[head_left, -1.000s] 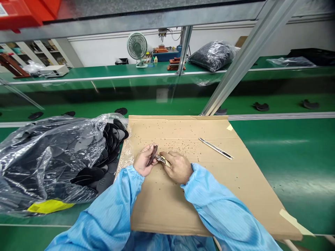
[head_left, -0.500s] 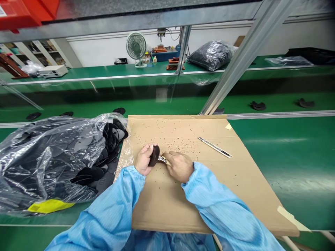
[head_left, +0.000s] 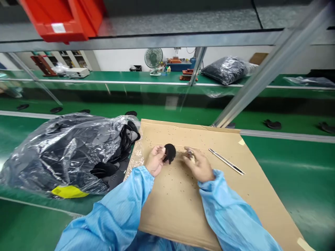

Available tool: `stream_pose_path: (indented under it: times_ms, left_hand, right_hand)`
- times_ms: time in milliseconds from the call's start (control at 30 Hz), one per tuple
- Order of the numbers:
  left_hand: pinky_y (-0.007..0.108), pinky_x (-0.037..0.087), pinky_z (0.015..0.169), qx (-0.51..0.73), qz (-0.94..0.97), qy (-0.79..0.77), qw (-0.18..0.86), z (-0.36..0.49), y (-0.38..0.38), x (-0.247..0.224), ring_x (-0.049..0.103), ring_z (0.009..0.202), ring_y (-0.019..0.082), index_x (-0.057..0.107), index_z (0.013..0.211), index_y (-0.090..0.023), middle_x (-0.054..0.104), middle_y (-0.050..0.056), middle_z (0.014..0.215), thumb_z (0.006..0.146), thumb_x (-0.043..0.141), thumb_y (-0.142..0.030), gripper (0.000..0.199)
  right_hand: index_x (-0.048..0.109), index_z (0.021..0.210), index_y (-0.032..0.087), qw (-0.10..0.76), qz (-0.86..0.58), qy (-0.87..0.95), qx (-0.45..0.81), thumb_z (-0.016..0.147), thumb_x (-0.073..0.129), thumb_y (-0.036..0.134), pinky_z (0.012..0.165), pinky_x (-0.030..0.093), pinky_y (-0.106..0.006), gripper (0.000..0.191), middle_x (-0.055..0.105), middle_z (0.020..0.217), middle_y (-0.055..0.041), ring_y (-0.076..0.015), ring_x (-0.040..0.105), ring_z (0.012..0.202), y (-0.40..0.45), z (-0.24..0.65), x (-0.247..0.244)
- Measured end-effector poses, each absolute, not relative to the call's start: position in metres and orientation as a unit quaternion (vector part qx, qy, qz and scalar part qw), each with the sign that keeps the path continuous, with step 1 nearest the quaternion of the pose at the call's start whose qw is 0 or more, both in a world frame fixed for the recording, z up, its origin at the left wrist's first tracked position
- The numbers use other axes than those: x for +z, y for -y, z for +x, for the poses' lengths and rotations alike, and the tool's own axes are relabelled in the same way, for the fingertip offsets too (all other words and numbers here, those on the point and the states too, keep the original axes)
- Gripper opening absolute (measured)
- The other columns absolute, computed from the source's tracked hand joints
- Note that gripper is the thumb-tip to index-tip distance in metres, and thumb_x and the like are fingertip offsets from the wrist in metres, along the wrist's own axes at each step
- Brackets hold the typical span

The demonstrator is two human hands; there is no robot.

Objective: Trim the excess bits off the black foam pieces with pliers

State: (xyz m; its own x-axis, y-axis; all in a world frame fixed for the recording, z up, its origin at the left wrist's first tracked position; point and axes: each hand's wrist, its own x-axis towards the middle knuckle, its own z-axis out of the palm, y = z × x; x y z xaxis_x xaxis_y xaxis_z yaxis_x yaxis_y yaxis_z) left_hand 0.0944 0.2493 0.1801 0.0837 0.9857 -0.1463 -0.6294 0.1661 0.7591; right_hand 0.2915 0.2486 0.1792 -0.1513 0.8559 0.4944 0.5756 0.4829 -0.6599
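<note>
So your left hand (head_left: 156,160) has the black disc (head_left: 170,153) pinched at its edge, fingers and thumb together on it, right over the middle of the cardboard sheet (head_left: 175,216). Your right hand (head_left: 199,164) is just beside it, curled around a small metal tool (head_left: 188,153), but that bit's blurry, so I can't tell if it's really clamped. Dark specks are scattered across the cardboard, and a slim craft knife (head_left: 226,161) lies off to the right. On the left, a clear plastic bag (head_left: 44,164) full of more black discs (head_left: 128,134) sits on the green workbench (head_left: 288,167).
</note>
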Motion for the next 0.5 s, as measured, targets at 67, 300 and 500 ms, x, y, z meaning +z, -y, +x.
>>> stream_pose_path:
  times_ms: [67,300,500]
  left_hand:
    - [0.026,0.047,0.054,0.594,0.245,-0.323,0.695,0.094,-0.252,0.180,0.058,0.067,0.014,0.047,0.098,-0.018,0.058,0.000,0.083,0.055,0.086,-0.033,0.060]
    - [0.019,0.038,0.055,0.605,0.261,-0.286,0.696,0.095,-0.258,0.177,0.052,0.065,0.007,0.059,0.107,-0.012,0.061,0.004,0.087,0.058,0.083,-0.026,0.056]
    - [0.021,0.028,0.045,0.558,0.289,-0.297,0.719,0.097,-0.259,0.171,0.045,0.050,0.008,0.058,0.093,-0.014,0.052,-0.002,0.062,0.051,0.084,-0.026,0.051]
  right_hand:
    - [0.062,0.110,0.015,0.411,-0.514,0.724,0.208,0.084,0.052,0.048,0.079,0.050,-0.038,0.043,0.066,0.093,-0.0087,-0.0249,0.063,0.084,-0.256,0.304,0.186]
    - [0.061,0.094,0.018,0.251,-0.538,0.804,0.031,0.085,0.045,0.036,0.075,0.046,-0.036,0.026,0.066,0.095,-0.0092,-0.0261,0.061,0.087,-0.274,0.277,0.258]
    - [0.058,0.088,0.019,0.143,-0.458,0.877,0.015,0.085,0.056,0.022,0.069,0.040,-0.028,0.005,0.064,0.088,-0.0039,-0.0209,0.059,0.082,-0.295,0.165,0.300]
